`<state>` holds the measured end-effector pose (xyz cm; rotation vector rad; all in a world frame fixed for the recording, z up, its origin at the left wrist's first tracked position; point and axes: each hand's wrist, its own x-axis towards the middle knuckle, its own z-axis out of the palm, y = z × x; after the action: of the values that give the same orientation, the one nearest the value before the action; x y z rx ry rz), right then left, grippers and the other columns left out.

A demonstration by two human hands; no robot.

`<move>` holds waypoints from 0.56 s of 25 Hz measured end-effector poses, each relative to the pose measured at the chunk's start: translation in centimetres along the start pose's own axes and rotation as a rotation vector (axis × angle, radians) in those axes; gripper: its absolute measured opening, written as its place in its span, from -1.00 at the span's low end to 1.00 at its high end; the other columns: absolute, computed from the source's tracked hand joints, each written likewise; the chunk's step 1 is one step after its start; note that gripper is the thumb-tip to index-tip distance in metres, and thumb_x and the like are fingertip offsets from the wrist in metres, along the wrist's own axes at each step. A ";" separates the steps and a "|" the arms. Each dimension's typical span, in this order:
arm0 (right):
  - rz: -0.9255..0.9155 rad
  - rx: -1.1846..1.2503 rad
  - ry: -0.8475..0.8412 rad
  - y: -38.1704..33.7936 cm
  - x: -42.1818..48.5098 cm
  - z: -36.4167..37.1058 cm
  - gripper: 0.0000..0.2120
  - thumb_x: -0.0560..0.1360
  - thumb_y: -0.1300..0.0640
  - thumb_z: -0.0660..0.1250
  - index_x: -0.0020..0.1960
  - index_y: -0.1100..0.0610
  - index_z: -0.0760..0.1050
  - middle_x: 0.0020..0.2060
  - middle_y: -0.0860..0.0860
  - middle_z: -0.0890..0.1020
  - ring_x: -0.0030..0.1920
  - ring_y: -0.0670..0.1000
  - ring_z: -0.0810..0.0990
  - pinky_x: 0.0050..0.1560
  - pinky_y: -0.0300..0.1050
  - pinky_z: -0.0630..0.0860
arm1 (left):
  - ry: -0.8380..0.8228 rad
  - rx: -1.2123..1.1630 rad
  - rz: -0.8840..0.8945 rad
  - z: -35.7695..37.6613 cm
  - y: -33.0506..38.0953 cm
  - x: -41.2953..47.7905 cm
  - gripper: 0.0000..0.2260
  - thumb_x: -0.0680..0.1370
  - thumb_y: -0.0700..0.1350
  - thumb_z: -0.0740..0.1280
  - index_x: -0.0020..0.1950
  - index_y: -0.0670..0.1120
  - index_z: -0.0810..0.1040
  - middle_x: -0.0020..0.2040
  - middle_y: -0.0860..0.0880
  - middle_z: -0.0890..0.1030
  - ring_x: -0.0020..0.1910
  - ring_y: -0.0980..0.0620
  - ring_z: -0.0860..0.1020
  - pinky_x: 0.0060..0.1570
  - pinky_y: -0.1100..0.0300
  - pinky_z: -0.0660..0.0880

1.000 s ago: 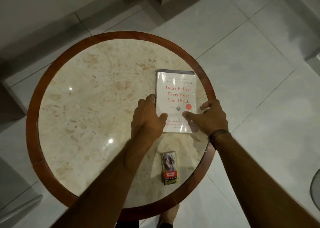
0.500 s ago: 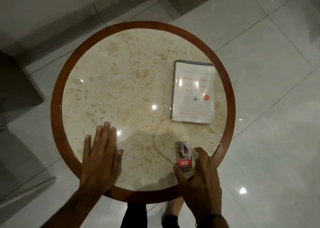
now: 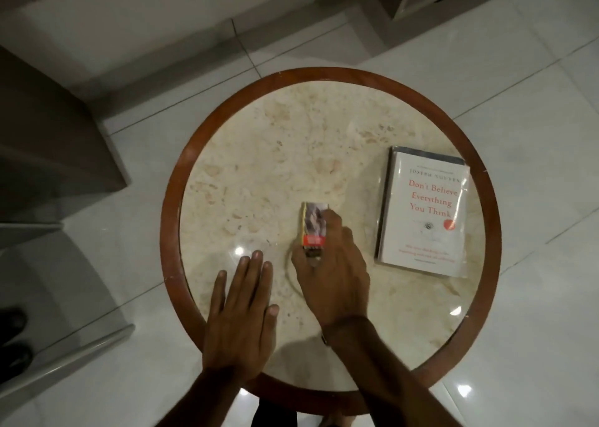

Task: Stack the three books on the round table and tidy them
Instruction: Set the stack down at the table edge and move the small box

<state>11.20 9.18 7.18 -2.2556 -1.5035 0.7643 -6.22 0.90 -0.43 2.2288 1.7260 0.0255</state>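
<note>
In the head view, a round counter (image 3: 207, 154) with a pale marbled top and a reddish-brown wooden rim is seen from above on a floor of glossy white tiles (image 3: 534, 70). A stack of books (image 3: 424, 212) lies flat on the right part of the counter, close to the rim; the white cover on top bears red lettering, and a dark edge of another volume shows along its far and left sides. How many books are in the stack cannot be told.

A small box (image 3: 313, 224) with a printed picture and a red band is held near the middle of the counter by the right hand (image 3: 330, 271). The grip of that hand is clenched around the box's near end, thumb on the left side and fingers along the right.

The left hand (image 3: 241, 316) is laid flat, palm down, on the near-left part of the counter, its grip released and its fingers spread, well apart from the books.
</note>
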 end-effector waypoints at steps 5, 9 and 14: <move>-0.041 -0.103 -0.012 -5.8 6.0 3.6 -0.33 0.57 -0.16 0.36 0.60 -0.03 0.25 0.22 0.06 0.57 0.04 0.13 0.64 -0.09 0.02 0.64 | -0.043 0.006 -0.035 0.1 -0.4 0.7 -0.39 0.72 0.13 -0.06 0.76 -0.02 -0.01 0.80 -0.06 0.04 0.77 -0.09 0.04 0.68 -0.29 0.12; -0.048 -0.173 0.007 -5.7 6.3 4.5 -0.32 0.54 -0.17 0.38 0.58 -0.04 0.26 0.20 0.07 0.57 0.01 0.14 0.63 -0.18 -0.01 0.62 | -0.036 0.027 -0.001 0.2 0.3 0.3 -0.40 0.74 0.15 -0.07 0.76 -0.01 -0.06 0.77 -0.10 0.13 0.76 -0.13 0.10 0.66 -0.27 0.14; -0.050 -0.176 0.007 -6.0 6.4 5.0 -0.27 0.53 -0.28 0.36 0.58 -0.02 0.24 0.18 0.09 0.57 0.01 0.13 0.63 -0.17 -0.04 0.60 | -0.018 0.027 0.008 0.9 -0.4 0.2 -0.39 0.73 0.18 -0.02 0.75 0.00 0.02 0.79 -0.07 0.09 0.77 -0.11 0.06 0.71 -0.23 0.03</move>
<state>5.74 17.26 4.78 -2.3323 -1.6761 0.6319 -6.36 0.94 -1.44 2.2479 1.7175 -0.0162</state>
